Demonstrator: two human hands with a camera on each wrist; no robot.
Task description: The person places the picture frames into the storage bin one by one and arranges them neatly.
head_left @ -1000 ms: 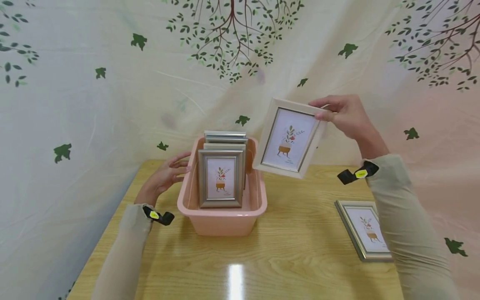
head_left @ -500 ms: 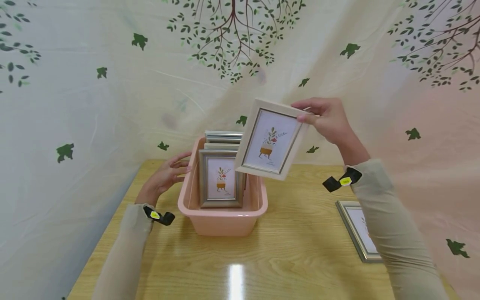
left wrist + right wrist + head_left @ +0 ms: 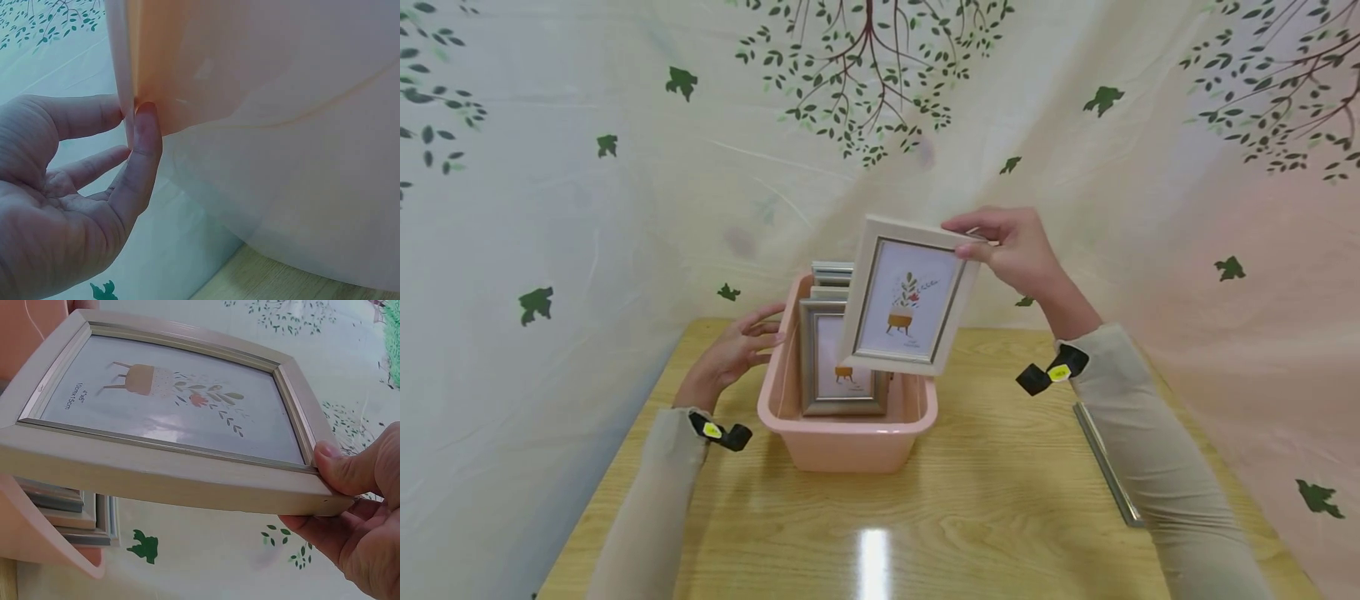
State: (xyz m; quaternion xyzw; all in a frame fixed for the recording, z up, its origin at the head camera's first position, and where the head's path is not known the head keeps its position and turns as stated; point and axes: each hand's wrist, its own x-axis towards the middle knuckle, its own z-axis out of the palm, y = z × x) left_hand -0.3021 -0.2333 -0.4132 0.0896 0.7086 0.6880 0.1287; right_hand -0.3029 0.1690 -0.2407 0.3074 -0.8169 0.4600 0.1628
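Note:
My right hand pinches a cream picture frame by its upper right corner, thumb on the front and fingers behind. The frame hangs tilted above the right part of a pink plastic tub, its potted-plant print facing me. Inside the tub, a silver picture frame stands upright in front of several others, partly covered by the held one. At the tub's left side, my left hand grips the rim between thumb and fingers, clearly seen in the left wrist view.
The tub stands on a wooden table before a leaf-printed cloth backdrop. Under my right forearm lies a flat picture frame, mostly hidden by the sleeve.
My right hand has carried the cream frame leftward and slightly down, from beside the tub to over it. The right sleeve now covers most of the flat frame. My left hand stays on the rim.

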